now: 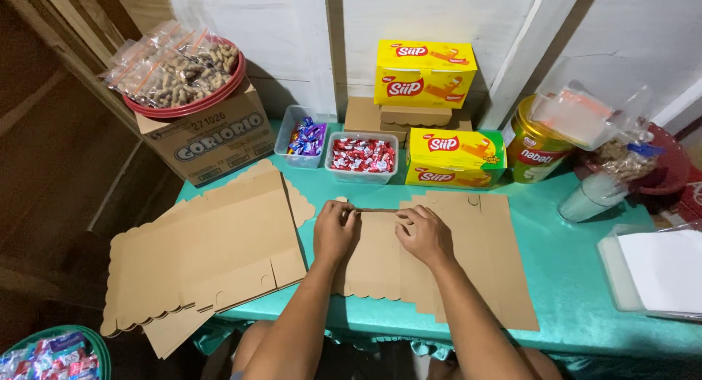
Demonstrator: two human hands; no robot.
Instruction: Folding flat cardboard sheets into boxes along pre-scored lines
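A flat brown cardboard box blank (482,263) with scalloped edges lies on the green table (578,278) in front of me. My left hand (334,230) and my right hand (424,234) both pinch its far edge, the fingers curled over a folded flap between them. A stack of similar flat cardboard blanks (205,252) lies to the left and hangs over the table's corner.
Behind stand two clear tubs of wrapped candies (362,155), yellow snack boxes (424,73), a yellow tin (532,150) and a cardboard carton (208,135) topped by a red bowl of bagged peanuts (179,66). Plastic bags (658,270) lie at the right; a green basket (58,354) sits lower left.
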